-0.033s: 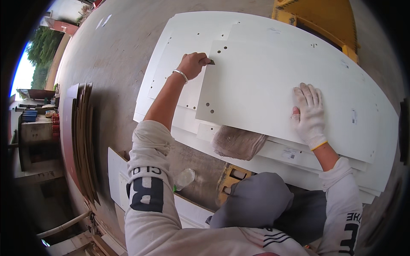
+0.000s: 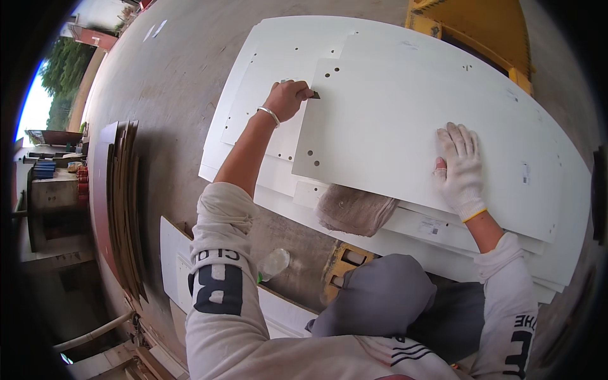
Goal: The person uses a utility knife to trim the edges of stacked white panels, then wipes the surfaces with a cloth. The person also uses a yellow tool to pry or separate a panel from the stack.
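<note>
A large white panel (image 2: 380, 120) with dark holes near its left edge lies on top of a stack of similar panels. My bare left hand (image 2: 288, 100), with a silver bracelet at the wrist, pinches a small dark flat blade (image 2: 315, 95) at that left edge, below the upper pair of holes. Most of the blade is hidden in my fingers. My right hand (image 2: 460, 168), in a white knit glove, lies flat on the panel's right half, fingers stretched out. A folded brownish cloth (image 2: 354, 210) sits at the near edge, partly under the top panel.
Yellow metal equipment (image 2: 475, 31) stands beyond the stack at the back right. Brown boards (image 2: 120, 202) lean together on the left. Near my knee (image 2: 380, 291) are a clear plastic bottle (image 2: 275, 263) and a yellow metal part (image 2: 342, 269). More white panels (image 2: 174, 259) stand at lower left.
My left hand with the blade has shifted very slightly toward me along the panel's left edge. My right hand stays in place on the panel.
</note>
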Motion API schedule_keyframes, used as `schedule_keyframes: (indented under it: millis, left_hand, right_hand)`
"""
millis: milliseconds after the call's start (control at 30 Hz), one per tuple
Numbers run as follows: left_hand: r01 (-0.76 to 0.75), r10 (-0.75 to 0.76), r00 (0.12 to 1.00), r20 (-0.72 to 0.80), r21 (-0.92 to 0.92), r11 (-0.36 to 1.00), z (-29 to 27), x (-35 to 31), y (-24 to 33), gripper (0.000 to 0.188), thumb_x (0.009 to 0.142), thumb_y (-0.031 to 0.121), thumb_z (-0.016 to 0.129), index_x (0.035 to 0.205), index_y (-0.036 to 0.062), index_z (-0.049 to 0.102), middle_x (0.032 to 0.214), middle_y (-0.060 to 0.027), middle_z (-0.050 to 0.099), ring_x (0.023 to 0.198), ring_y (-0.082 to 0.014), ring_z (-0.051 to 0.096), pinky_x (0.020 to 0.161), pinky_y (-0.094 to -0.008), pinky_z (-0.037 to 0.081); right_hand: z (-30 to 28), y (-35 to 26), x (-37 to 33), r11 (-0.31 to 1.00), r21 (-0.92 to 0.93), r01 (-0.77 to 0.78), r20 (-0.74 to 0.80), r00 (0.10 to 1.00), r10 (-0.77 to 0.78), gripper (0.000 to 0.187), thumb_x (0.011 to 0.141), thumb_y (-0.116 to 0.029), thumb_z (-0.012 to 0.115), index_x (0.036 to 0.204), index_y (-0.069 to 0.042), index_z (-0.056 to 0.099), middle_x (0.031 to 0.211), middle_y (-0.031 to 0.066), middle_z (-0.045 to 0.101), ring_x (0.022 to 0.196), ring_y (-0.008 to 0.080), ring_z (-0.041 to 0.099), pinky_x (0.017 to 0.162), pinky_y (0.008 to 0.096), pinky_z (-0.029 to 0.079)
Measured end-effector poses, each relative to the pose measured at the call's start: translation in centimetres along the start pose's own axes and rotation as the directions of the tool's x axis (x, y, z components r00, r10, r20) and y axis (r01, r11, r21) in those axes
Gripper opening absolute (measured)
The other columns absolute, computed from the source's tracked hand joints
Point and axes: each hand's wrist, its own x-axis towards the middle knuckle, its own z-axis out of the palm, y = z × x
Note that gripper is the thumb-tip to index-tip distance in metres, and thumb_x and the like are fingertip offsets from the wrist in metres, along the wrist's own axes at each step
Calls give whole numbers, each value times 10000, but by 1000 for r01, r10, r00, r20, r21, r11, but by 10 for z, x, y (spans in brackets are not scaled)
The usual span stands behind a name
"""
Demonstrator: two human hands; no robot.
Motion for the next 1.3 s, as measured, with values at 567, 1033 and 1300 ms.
schedule_keyframes:
  millis: [567, 1033, 1300]
  left_hand:
    - [33, -34, 999, 42, 8, 999, 3, -149, 26, 179, 999, 196, 654, 858, 104, 715, 762, -53, 650, 814, -237, 604, 872, -363, 382]
    - [3, -8, 992, 130, 36, 999, 16, -221, 15, 129, 965, 169, 677, 859, 99, 701, 754, -50, 649, 808, -246, 602, 858, -378, 389]
    - [356, -397, 916, -54, -345, 868, 45, -285, 13, 180, 1005, 162, 637, 886, 39, 693, 729, -89, 644, 667, -263, 584, 680, -377, 439]
  right_hand:
    - [7, 2, -5, 1000, -30, 2, -1, 1000, -2, 578, 885, -188, 594, 1442, -42, 544, 1514, 182, 514, 1427, 387, 434, 1252, 534, 263]
    - [8, 1, -6, 999, -36, -3, 1, 1000, 3, 580, 890, -175, 614, 1451, -51, 535, 1515, 173, 516, 1435, 378, 433, 1253, 532, 271]
    - [7, 3, -7, 999, -39, -7, 1, 1000, 7, 571, 888, -185, 622, 1439, -55, 546, 1514, 171, 517, 1432, 380, 435, 1253, 533, 270]
